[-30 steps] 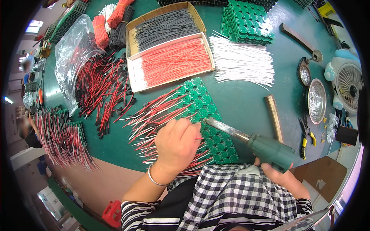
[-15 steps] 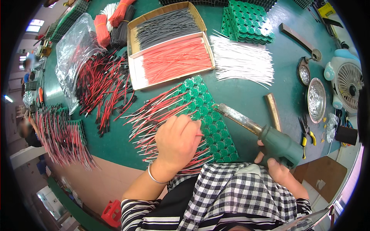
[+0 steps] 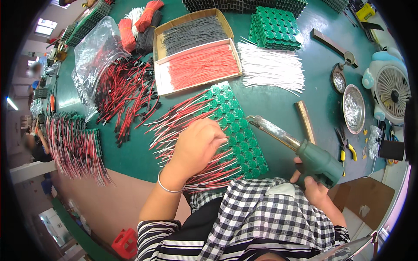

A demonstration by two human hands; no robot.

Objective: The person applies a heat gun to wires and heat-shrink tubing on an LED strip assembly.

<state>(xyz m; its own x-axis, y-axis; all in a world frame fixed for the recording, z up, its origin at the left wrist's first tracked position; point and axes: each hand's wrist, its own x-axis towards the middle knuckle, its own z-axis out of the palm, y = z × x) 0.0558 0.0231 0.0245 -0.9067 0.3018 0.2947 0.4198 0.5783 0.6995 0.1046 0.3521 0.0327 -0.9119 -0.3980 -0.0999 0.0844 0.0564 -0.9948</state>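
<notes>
My left hand (image 3: 197, 148) hovers over a panel of round green circuit boards (image 3: 246, 150), its fingers pinched together. Whatever lies between the fingertips, if anything, is too small to make out. Red, white and black wires (image 3: 180, 114) fan out leftward from the panel, some passing under that hand. My right hand (image 3: 314, 189) grips the handle of a green soldering gun (image 3: 320, 162). Its long metal barrel slants up and left, with the tip just off the panel's right edge and apart from it.
Behind the panel are a box of red and black wires (image 3: 204, 65), loose white wires (image 3: 272, 67) and stacked green panels (image 3: 275, 28). Connector leads (image 3: 126, 89) and a wired stack (image 3: 74, 143) lie left. At right are a metal bar (image 3: 306, 122), metal dish (image 3: 355, 108), pliers (image 3: 344, 145) and fan (image 3: 392, 93).
My left hand has lifted slightly and tilted, staying pinched over the wires. The soldering gun's tip sits slightly further right of the panel. The whole view has shifted a little.
</notes>
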